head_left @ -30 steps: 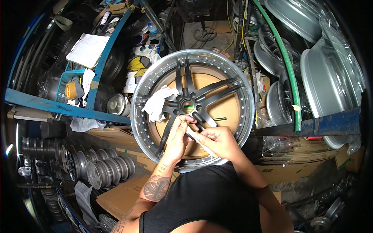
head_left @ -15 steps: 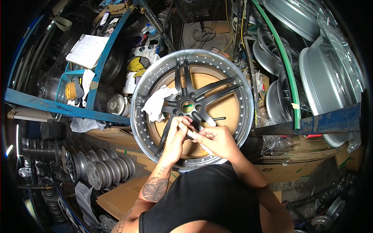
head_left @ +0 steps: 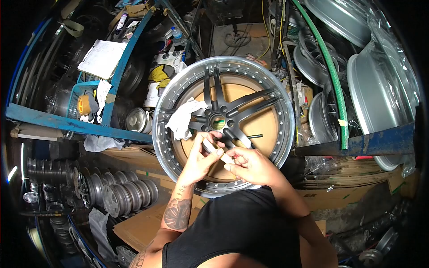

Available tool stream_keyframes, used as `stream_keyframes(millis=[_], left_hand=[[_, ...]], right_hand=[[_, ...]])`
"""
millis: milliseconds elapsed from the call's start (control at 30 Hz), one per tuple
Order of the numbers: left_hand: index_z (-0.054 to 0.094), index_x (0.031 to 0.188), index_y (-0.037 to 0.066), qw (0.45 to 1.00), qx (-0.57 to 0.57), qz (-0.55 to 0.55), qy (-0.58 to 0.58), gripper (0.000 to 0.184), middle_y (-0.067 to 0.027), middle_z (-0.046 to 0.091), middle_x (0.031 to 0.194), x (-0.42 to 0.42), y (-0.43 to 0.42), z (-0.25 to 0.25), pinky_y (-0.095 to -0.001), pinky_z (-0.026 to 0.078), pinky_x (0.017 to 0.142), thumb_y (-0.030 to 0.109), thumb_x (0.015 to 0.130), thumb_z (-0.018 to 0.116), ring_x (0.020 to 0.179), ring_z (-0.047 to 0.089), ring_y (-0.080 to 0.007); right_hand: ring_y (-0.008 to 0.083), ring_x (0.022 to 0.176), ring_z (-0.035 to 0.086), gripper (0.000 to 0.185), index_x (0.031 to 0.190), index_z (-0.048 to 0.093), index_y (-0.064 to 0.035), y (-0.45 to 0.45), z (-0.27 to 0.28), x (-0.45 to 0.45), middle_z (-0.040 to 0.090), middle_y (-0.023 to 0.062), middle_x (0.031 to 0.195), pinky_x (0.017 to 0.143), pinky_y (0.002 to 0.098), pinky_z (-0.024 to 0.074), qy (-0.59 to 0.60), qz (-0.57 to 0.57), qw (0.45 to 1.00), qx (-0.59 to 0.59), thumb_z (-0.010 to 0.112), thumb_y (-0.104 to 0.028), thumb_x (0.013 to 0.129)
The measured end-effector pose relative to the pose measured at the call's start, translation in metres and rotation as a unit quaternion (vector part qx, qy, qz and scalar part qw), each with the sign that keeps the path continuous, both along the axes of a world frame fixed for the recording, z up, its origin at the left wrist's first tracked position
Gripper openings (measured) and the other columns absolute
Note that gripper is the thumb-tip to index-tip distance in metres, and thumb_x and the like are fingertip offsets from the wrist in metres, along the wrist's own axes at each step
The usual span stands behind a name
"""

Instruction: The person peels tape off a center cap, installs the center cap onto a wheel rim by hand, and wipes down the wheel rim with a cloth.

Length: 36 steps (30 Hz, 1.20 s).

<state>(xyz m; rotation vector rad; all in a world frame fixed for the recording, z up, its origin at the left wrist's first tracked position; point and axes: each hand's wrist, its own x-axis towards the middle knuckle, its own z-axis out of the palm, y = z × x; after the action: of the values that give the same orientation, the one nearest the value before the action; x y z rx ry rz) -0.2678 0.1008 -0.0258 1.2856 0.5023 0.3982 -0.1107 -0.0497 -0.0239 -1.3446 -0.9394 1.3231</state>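
Pale material (head_left: 228, 159), head view: located between the hands, above the near side of the wheel (head_left: 282, 120). Left hand (head_left: 201, 157): fingers curled around one portion. Right hand (head_left: 252, 165): thumb and fingers pinched on another portion. Continuity between portions: cannot be determined. Hands: near each other.

left hand (head_left: 199, 160), thumb now reaching lower, pale piece (head_left: 208, 145) now showing among its fingers

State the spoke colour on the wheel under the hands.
Spokes: dark grey, best seen in the head view.
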Motion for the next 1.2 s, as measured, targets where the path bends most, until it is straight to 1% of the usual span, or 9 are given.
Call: stream_keyframes(millis=[100,200,233,433,533,733,933,1033,1200], left_hand=[[0.047,0.111,0.010,1.000,0.002,0.026,0.011,0.033,-0.0134,0.053,0.137,0.001,0.004,0.003,-0.0349,0.056,0.096,-0.002,0.093,0.072,0.115,0.063,-0.0195],[0.049,0.110,0.008,0.998,-0.018,0.052,-0.002,0.028,-0.0181,0.056,0.139,0.000,0.007,0.001,-0.0371,0.058,0.094,0.000,0.094,0.071,0.113,0.068,-0.0240],[0.049,0.110,0.008,0.998,-0.037,0.056,-0.013,0.027,-0.0189,0.056,0.139,0.000,0.007,0.000,-0.0382,0.058,0.094,0.000,0.095,0.071,0.112,0.069,-0.0251],[0.052,0.112,0.008,0.986,-0.144,0.058,-0.068,0.023,-0.0225,0.057,0.139,0.001,0.002,-0.002,-0.0450,0.060,0.096,0.013,0.098,0.070,0.111,0.070,-0.0329],[0.052,0.112,0.008,0.977,-0.192,0.052,-0.078,0.022,-0.0228,0.057,0.139,0.001,0.003,-0.002,-0.0464,0.059,0.097,0.015,0.100,0.068,0.113,0.070,-0.0343],[0.051,0.114,0.009,0.968,-0.223,0.035,-0.112,0.024,-0.0245,0.057,0.139,0.001,0.002,-0.006,-0.0481,0.058,0.101,0.020,0.101,0.068,0.115,0.068,-0.0369],[0.052,0.116,0.009,0.964,-0.235,0.037,-0.118,0.026,-0.0279,0.055,0.140,0.001,0.002,-0.008,-0.0516,0.054,0.106,0.025,0.102,0.067,0.120,0.065,-0.0419],[0.052,0.116,0.009,0.958,-0.249,0.039,-0.138,0.027,-0.0298,0.055,0.139,0.003,-0.001,-0.012,-0.0533,0.051,0.109,0.026,0.102,0.067,0.125,0.061,-0.0442],[0.052,0.116,0.009,0.950,-0.270,0.061,-0.142,0.026,-0.0315,0.054,0.139,0.006,-0.004,-0.014,-0.0550,0.048,0.111,0.026,0.102,0.066,0.130,0.057,-0.0453]], right_hand=[[0.0089,0.057,0.063,0.023,0.117,0.065,-0.0037,0.000,0.016,0.002,0.067,0.0033,0.067,0.053,0.0280,0.0490,0.031,-0.033,0.999,-0.018,0.068,-0.019,0.100],[0.0091,0.057,0.064,0.022,0.119,0.065,-0.0047,0.001,0.006,0.006,0.066,0.0036,0.065,0.052,0.0284,0.0487,-0.014,-0.049,0.999,-0.014,0.065,-0.019,0.102],[0.0054,0.053,0.057,0.020,0.122,0.062,-0.0042,0.001,0.003,0.006,0.065,0.0018,0.069,0.048,0.0233,0.0454,-0.001,-0.027,1.000,-0.017,0.060,-0.015,0.105],[0.0045,0.052,0.055,0.013,0.109,0.066,-0.0022,0.004,-0.006,-0.002,0.063,0.0010,0.066,0.048,0.0220,0.0443,-0.027,-0.067,0.997,0.026,0.060,-0.013,0.105],[0.0141,0.055,0.066,0.018,0.104,0.069,-0.0035,0.005,-0.004,-0.004,0.067,0.0055,0.064,0.055,0.0313,0.0498,-0.053,-0.084,0.995,0.012,0.067,-0.021,0.100],[0.0227,0.056,0.069,0.020,0.105,0.069,-0.0046,0.006,-0.004,-0.009,0.066,0.0099,0.063,0.056,0.0353,0.0507,-0.128,-0.108,0.985,0.027,0.069,-0.024,0.098],[0.0241,0.059,0.070,0.020,0.106,0.070,-0.0053,0.008,-0.006,-0.013,0.066,0.0107,0.065,0.056,0.0359,0.0505,-0.177,-0.133,0.975,0.035,0.070,-0.024,0.097],[0.0244,0.060,0.070,0.021,0.106,0.070,-0.0049,0.008,0.001,-0.013,0.066,0.0109,0.066,0.057,0.0354,0.0507,-0.142,-0.136,0.980,0.030,0.071,-0.024,0.097],[0.0317,0.066,0.071,0.022,0.104,0.070,-0.0038,0.008,-0.006,-0.015,0.070,0.0143,0.072,0.060,0.0398,0.0530,-0.177,-0.148,0.971,0.063,0.071,-0.024,0.096]])
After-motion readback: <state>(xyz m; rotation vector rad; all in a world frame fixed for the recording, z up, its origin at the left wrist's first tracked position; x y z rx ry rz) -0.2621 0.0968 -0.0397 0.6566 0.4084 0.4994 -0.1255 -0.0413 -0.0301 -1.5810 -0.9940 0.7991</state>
